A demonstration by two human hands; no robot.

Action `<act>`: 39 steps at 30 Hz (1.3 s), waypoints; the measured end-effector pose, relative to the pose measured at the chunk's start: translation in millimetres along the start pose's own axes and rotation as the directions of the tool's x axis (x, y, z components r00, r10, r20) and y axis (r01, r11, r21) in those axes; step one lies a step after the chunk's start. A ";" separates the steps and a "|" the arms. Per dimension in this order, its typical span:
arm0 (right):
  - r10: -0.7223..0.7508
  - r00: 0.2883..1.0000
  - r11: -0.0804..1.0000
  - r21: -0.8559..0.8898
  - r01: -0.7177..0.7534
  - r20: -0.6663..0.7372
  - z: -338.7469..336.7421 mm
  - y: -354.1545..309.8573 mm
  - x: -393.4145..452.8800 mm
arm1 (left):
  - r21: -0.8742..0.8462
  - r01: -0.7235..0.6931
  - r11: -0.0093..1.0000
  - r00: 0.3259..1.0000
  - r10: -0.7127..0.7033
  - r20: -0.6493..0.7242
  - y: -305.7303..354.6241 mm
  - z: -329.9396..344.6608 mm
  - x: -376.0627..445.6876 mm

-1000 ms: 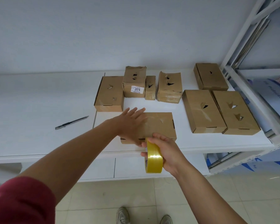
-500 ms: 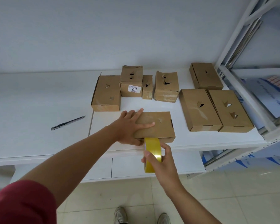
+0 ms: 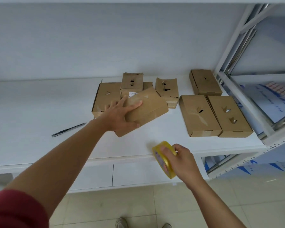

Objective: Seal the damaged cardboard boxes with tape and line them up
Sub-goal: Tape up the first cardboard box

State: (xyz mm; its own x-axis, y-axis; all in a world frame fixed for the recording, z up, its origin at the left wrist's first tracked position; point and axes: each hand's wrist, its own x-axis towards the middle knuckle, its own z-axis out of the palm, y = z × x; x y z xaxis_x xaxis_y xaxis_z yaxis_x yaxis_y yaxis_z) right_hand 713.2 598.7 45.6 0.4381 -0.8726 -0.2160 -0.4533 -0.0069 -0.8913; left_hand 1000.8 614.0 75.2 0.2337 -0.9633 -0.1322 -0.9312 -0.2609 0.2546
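My left hand (image 3: 120, 116) grips one cardboard box (image 3: 146, 111) by its near-left end, fingers spread across the top and thumb curled under the near side. The box is tilted, its right end raised off the white table (image 3: 39, 112), and it sits turned at an angle in front of the far cluster of boxes.

My right hand (image 3: 181, 160) holds the yellow tape roll (image 3: 163, 159) over the table's near edge, fingers curled over the roll's outer rim; I cannot tell where the thumb lies.

Behind the lifted box a flat box (image 3: 105, 97) lies to the left, with torn flaps in its top. A taller box with a white label (image 3: 132, 83) stands just right of it, and another torn box (image 3: 167, 88) stands further right. On the right side two flat boxes, one (image 3: 197, 115) touching the other (image 3: 229, 116), lie side by side, both with triangular tears. A smaller box (image 3: 204, 81) lies beyond them, near the metal shelving (image 3: 237, 55).

A utility knife (image 3: 68, 130) rests on the table to the left, well apart from the boxes.
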 end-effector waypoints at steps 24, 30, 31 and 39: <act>-0.280 0.958 0.928 -0.237 0.288 0.069 -34.7 -50.3 59.0 | -0.929 0.371 0.007 0.907 0.212 0.364 20.8 10.6 -47.8; -0.291 0.954 0.903 -0.308 0.298 0.072 -33.8 -49.2 68.8 | -0.906 0.400 -0.141 0.909 0.190 0.372 23.2 30.4 -49.8; -0.286 0.955 0.896 -0.332 0.294 0.075 -32.1 -47.1 70.8 | -0.903 0.408 -0.133 0.907 0.173 0.384 23.6 33.6 -49.7; -0.194 0.972 0.834 -0.499 0.235 0.132 -11.6 -31.4 87.6 | -0.924 0.353 0.144 0.935 -0.035 0.352 23.8 39.7 -43.1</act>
State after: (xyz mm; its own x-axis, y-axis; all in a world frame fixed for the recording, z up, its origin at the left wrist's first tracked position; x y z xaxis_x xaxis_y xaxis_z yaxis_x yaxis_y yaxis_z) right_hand 756.8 516.8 59.3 0.6166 -0.7822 -0.0896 -0.6627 -0.4542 -0.5955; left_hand 957.4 651.7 48.9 0.1529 -0.8695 -0.4696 0.2070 -0.4365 0.8756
